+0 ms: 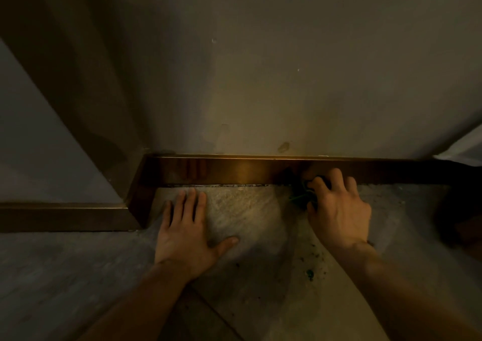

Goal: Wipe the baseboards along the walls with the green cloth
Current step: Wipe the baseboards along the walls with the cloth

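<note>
A glossy brown baseboard point(234, 169) runs along the foot of the wall and turns a corner at the left, where a second stretch of baseboard point(62, 216) continues. My right hand point(336, 210) is shut on a crumpled dark green cloth point(300, 195) and presses it against the baseboard right of centre; most of the cloth is hidden under the fingers. My left hand point(187, 228) lies flat on the stone floor with fingers spread, fingertips just short of the baseboard.
The room is dim. The pale wall point(260, 79) rises above the baseboard, with a jutting corner point(86, 105) at the left. Dark specks and a small green fleck point(309, 274) lie on the floor. A dark object point(459, 218) sits at the right edge.
</note>
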Demonstrator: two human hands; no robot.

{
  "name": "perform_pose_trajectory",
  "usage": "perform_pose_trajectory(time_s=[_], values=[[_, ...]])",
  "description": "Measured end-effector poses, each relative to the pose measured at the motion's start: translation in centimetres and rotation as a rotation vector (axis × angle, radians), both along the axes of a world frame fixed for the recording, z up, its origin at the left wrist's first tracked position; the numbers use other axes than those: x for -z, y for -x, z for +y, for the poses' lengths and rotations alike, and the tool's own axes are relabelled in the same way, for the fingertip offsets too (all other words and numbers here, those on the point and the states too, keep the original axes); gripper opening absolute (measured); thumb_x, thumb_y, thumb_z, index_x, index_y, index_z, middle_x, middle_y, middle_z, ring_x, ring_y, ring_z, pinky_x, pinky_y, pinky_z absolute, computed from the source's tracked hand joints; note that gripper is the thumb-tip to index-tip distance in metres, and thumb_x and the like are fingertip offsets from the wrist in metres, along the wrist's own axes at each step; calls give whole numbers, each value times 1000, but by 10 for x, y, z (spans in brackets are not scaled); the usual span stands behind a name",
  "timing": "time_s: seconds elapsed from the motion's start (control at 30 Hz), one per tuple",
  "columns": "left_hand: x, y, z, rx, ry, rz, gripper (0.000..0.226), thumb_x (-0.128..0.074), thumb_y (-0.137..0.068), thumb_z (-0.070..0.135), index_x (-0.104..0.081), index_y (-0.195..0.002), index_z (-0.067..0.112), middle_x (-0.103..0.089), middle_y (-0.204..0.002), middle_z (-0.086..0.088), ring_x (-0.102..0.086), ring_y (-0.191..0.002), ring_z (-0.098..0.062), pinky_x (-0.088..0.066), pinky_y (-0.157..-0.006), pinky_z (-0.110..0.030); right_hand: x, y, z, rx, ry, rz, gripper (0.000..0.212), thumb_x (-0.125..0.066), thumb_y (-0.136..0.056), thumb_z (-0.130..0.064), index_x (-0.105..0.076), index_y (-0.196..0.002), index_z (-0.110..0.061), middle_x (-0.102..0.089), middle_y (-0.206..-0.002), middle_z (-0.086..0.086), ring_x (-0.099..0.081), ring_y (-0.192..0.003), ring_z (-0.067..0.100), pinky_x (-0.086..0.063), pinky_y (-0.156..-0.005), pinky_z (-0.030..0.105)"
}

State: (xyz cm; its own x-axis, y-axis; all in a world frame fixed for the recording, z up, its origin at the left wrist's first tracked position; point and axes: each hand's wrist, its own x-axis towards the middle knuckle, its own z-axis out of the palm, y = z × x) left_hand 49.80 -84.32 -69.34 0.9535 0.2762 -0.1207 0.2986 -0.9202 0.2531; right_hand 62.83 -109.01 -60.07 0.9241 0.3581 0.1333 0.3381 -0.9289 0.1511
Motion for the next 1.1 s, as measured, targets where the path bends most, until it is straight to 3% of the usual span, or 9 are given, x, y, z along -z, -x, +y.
perform_pose_trajectory(time_s=[0.2, 0.37, 0.7, 0.93, 1.1], values=[[-19, 13, -7, 59, 100, -83, 103, -20, -80, 93, 1, -160, 29, -9, -169, 2, -6, -154, -19, -6, -124, -41, -8, 13, 16, 5, -96, -30, 42, -76, -76, -31, -58, -112, -20, -44, -111, 6, -46, -96, 29, -37, -49, 31], [-41, 13, -11, 111, 209, -109, 95, -38, -85, 83, -4, -159, 33, -23, -163, 5, -25, -148, -19, -21, -122, -41, -21, 27, 34, 8, -185, -43, 39, -75, -77, -33, -57, -110, -23, -47, -113, 4, -49, -98, 28, -42, -52, 33], [-89, 17, -8, 209, 278, -187, 103, -59, -82, 76, 1, -157, 40, -26, -160, 6, -32, -145, -21, -33, -119, -45, -48, 62, 57, -26, -490, 41, 37, -71, -77, -33, -57, -110, -37, -47, -111, -7, -53, -99, 19, -54, -65, 38], [-111, 25, -14, 278, 296, -221, 104, -72, -81, 62, 0, -154, 50, -35, -155, 10, -41, -139, -18, -40, -112, -42, -61, 95, 60, -77, -775, 324, 44, -75, -75, -25, -51, -109, -40, -53, -107, -13, -54, -99, 7, -53, -80, 30], [-115, 34, -12, 362, 213, -175, 76, -74, -86, 45, -32, -148, 41, -53, -146, 6, -48, -134, -17, -37, -111, -40, -65, 120, 54, -101, -1101, 748, 52, -79, -73, -13, -51, -107, -39, -59, -106, -12, -61, -94, -1, -53, -72, 14]])
